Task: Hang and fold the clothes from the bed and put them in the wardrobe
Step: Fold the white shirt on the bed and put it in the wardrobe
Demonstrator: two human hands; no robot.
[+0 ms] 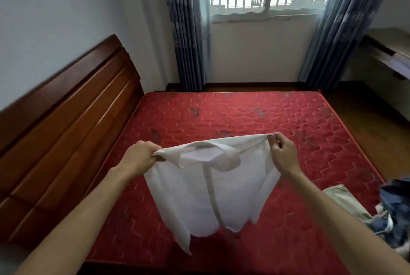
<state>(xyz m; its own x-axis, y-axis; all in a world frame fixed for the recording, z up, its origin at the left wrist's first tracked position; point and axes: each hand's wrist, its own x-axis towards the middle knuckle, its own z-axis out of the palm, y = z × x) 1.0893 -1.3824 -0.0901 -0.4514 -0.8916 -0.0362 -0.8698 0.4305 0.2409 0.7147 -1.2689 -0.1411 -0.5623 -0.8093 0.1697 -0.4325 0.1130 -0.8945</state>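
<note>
A white button-front collared shirt [213, 186] hangs in the air above the near half of the red quilted mattress [244, 117], spread out by its shoulders. The left hand [142, 157] is closed round the left shoulder seam and the right hand [281, 152] pinches the right shoulder between curled fingers and thumb, so the collar sags between them and the hem dangles free. At the near right edge of the bed a heap of dark blue patterned clothing [395, 210] lies partly over a flat pale beige garment [341, 199], both untouched. The shirt looks merely held up, neither hung nor folded yet; the heap remains, and no wardrobe or hanger is in view, so the task seems early
</note>
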